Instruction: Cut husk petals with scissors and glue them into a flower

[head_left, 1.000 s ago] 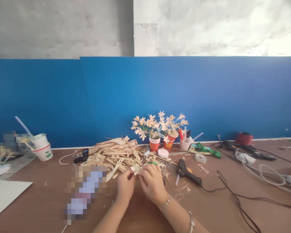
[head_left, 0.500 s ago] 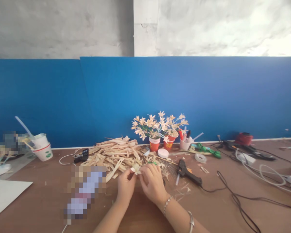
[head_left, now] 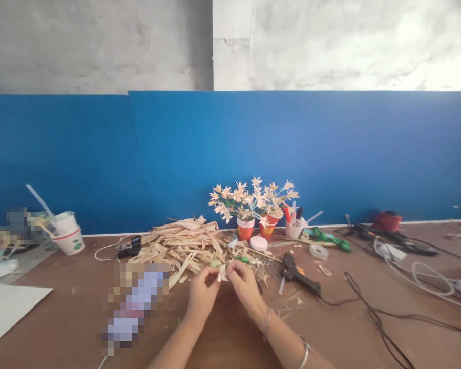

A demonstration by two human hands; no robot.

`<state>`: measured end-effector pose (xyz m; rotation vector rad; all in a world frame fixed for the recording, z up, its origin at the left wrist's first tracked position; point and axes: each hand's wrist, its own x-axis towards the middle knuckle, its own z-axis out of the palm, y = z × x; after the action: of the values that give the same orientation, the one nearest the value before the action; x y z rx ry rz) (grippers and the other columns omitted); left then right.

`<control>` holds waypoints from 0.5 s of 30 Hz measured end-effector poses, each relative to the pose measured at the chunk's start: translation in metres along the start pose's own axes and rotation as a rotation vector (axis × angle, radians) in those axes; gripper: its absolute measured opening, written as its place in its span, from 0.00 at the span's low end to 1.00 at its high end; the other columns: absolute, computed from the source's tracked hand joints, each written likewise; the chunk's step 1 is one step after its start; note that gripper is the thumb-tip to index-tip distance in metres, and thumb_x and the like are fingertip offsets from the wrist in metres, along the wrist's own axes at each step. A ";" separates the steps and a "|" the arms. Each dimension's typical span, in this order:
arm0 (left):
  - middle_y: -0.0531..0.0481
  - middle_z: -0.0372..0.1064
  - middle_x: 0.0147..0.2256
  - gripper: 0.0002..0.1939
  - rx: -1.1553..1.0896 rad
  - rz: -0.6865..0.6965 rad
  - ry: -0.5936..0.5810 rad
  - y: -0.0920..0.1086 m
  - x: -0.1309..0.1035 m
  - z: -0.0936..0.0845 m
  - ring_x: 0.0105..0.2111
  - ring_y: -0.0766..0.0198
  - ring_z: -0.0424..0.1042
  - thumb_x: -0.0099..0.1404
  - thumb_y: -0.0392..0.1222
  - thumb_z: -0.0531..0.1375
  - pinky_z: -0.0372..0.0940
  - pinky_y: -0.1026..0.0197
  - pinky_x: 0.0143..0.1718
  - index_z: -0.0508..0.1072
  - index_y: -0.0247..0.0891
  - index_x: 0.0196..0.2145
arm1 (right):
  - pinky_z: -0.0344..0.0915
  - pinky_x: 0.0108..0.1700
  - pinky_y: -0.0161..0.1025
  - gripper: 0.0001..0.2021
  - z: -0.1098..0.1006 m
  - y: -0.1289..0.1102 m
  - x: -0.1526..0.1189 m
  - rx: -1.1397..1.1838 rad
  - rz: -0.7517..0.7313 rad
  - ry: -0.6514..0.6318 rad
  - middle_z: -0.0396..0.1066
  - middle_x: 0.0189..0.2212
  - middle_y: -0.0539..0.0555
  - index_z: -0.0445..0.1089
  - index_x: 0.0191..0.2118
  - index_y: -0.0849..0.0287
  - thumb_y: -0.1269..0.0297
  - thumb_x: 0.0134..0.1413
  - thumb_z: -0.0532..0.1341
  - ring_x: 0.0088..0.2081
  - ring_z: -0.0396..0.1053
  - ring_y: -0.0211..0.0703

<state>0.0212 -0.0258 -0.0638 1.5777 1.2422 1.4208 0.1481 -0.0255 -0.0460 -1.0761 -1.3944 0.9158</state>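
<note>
A small pale piece, like a husk petal or flower, (head_left: 222, 273) is held up between both hands over the brown table. My left hand (head_left: 203, 292) is closed in a pinch on its left side. From the right, my right hand (head_left: 246, 288), with a bracelet and a bangle on its wrist, pinches the same pale piece. Just beyond the fingers lies a heap of dried corn husks (head_left: 188, 238). Pale star-shaped flowers (head_left: 253, 197) stand in red paper cups (head_left: 245, 229) behind the heap.
To the right lie a black glue gun (head_left: 297, 274) with its cord, a tape roll (head_left: 318, 251) and tangled cables (head_left: 376, 307). A pen cup (head_left: 293, 228) stands at the back. A phone-like blurred object (head_left: 136, 307) and a paper cup (head_left: 69, 241) are at left.
My right hand has drawn slightly back to the right and its fingers have turned, so more of the pale piece shows. My left hand has shifted slightly right.
</note>
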 end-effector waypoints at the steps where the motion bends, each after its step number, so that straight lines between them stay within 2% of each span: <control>1: 0.48 0.74 0.26 0.07 -0.040 -0.021 -0.037 -0.001 0.000 0.001 0.27 0.61 0.72 0.52 0.38 0.59 0.66 0.62 0.31 0.74 0.35 0.30 | 0.51 0.27 0.33 0.10 0.000 0.002 0.003 0.115 0.073 -0.003 0.56 0.18 0.46 0.58 0.19 0.59 0.61 0.45 0.56 0.23 0.54 0.36; 4: 0.46 0.74 0.30 0.12 -0.112 -0.075 -0.091 -0.002 0.000 0.004 0.27 0.62 0.72 0.52 0.39 0.60 0.67 0.62 0.31 0.73 0.34 0.35 | 0.49 0.24 0.32 0.08 -0.002 0.007 0.009 0.389 0.276 -0.001 0.54 0.15 0.45 0.57 0.18 0.58 0.63 0.39 0.57 0.20 0.51 0.33; 7: 0.46 0.72 0.33 0.15 -0.131 -0.065 -0.067 0.001 -0.002 0.003 0.26 0.64 0.71 0.53 0.39 0.59 0.67 0.63 0.29 0.71 0.34 0.39 | 0.49 0.22 0.32 0.06 -0.006 0.006 0.012 0.501 0.398 -0.053 0.54 0.15 0.44 0.58 0.20 0.58 0.62 0.38 0.54 0.19 0.53 0.33; 11: 0.45 0.71 0.36 0.14 -0.078 0.067 0.017 0.010 -0.004 -0.003 0.30 0.63 0.71 0.56 0.40 0.58 0.66 0.65 0.28 0.71 0.35 0.41 | 0.49 0.21 0.31 0.06 -0.011 0.001 0.011 0.539 0.493 -0.136 0.54 0.15 0.44 0.56 0.22 0.57 0.61 0.38 0.53 0.18 0.53 0.33; 15: 0.44 0.70 0.37 0.10 0.036 0.189 0.036 0.014 -0.003 -0.005 0.30 0.63 0.69 0.56 0.41 0.58 0.64 0.66 0.24 0.74 0.36 0.35 | 0.45 0.19 0.30 0.05 -0.011 0.004 0.011 0.509 0.508 -0.144 0.55 0.15 0.44 0.57 0.23 0.57 0.62 0.37 0.54 0.18 0.53 0.32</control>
<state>0.0195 -0.0337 -0.0513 1.7396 1.1698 1.5575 0.1594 -0.0146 -0.0454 -0.9900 -0.9220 1.6423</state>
